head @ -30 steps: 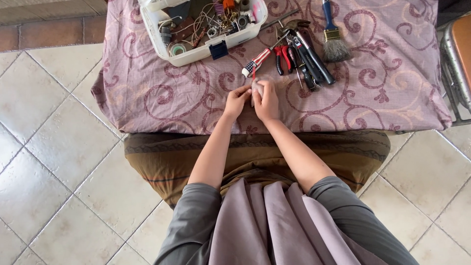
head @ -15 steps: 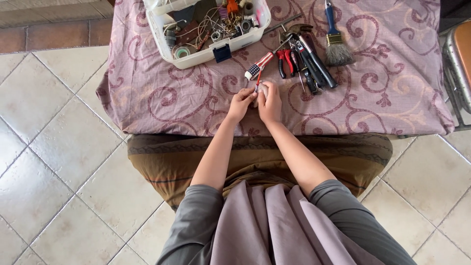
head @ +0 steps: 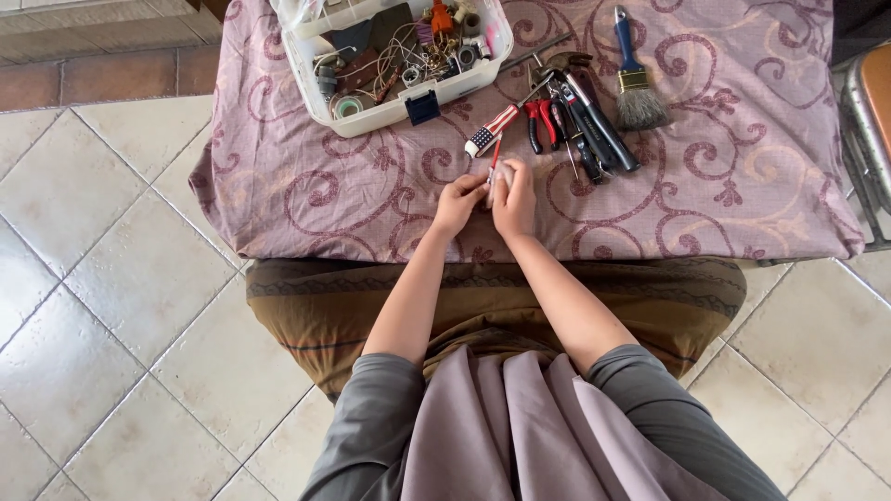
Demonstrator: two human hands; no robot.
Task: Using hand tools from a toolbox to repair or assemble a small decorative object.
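My left hand (head: 458,200) and my right hand (head: 515,198) meet over the mauve patterned tablecloth (head: 306,195), fingertips together. Between them they pinch a thin red tool (head: 496,153) whose shaft sticks up past the fingers. What the right hand's palm covers is hidden. Just beyond the hands lies a screwdriver with a striped handle (head: 489,133).
A white plastic box (head: 390,57) of wires, tape and small parts stands at the table's far left. Red-handled pliers (head: 545,119), dark tools (head: 594,121) and a blue-handled brush (head: 636,79) lie at the far right. A chair edge (head: 868,111) is on the right; tiled floor surrounds.
The view has shifted slightly; the hands stay together in the same spot, with small finger movements around the red tool.
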